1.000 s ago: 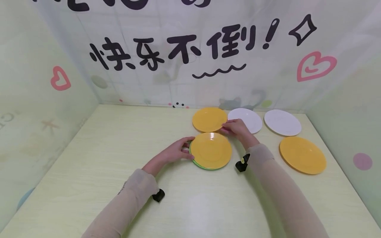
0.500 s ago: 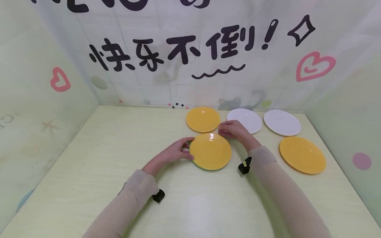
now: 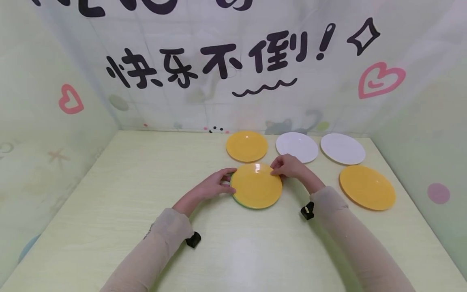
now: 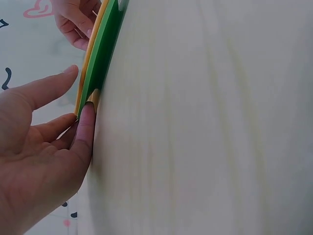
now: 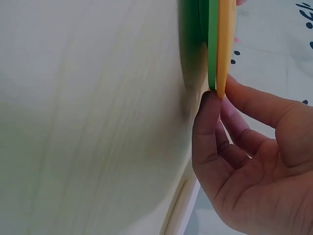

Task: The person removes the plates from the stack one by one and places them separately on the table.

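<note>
A yellow plate lies on top of a green plate, whose rim shows under it. At the stack's left side is my left hand, its thumb by the yellow rim and a fingertip beneath the green one. My right hand pinches the far right rim of both plates. In the right wrist view its thumb presses the yellow plate while a finger supports the green plate from below. The stack's right edge stands slightly off the table in that view.
Behind the stack lies another yellow plate. To its right are two white plates, a nearer one and a farther one, with a third yellow plate in front. A printed curtain hangs behind the table.
The back yellow plate has shifted left, and my right hand has let go of it. That hand has come down to the stack's rim and taken hold. My left hand has stayed put.
</note>
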The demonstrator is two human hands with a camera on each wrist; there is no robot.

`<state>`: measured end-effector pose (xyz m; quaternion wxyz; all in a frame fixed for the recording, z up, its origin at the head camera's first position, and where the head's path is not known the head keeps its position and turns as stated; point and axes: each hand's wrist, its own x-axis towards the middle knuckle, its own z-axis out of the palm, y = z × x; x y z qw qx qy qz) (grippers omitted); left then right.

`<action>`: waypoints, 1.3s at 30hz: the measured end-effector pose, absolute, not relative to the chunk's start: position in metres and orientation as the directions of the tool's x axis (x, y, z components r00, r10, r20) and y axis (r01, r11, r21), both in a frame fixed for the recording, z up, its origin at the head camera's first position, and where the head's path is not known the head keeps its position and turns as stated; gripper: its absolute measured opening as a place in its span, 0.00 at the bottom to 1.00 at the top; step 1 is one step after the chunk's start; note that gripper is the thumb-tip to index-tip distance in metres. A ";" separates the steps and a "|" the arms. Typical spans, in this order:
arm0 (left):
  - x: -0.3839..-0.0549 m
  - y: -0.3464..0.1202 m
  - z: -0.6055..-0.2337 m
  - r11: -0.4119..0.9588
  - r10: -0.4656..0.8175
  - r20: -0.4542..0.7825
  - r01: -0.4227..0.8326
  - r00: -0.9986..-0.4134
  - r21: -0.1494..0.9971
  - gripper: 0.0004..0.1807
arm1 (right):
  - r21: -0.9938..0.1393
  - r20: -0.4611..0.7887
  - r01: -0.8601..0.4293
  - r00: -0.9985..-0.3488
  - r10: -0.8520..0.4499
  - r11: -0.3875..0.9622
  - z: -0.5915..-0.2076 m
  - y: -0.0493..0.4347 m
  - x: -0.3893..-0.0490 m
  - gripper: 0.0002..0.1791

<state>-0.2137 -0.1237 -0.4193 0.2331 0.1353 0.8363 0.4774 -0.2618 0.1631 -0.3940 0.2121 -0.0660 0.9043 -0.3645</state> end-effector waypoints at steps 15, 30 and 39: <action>-0.216 -0.118 -0.417 0.560 0.362 -0.187 0.053 -0.913 0.827 0.30 | -0.807 -0.372 0.182 -0.895 -0.245 0.562 -0.377 0.237 -0.257 0.21; -0.218 -0.120 -0.417 0.615 0.269 -0.198 0.010 -0.943 0.789 0.30 | -0.760 -0.445 0.230 -0.866 -0.229 0.607 -0.382 0.291 -0.240 0.22; -0.218 -0.125 -0.418 0.607 0.248 -0.197 -0.006 -0.949 0.795 0.29 | -0.739 -0.445 0.219 -0.868 -0.218 0.637 -0.386 0.297 -0.238 0.23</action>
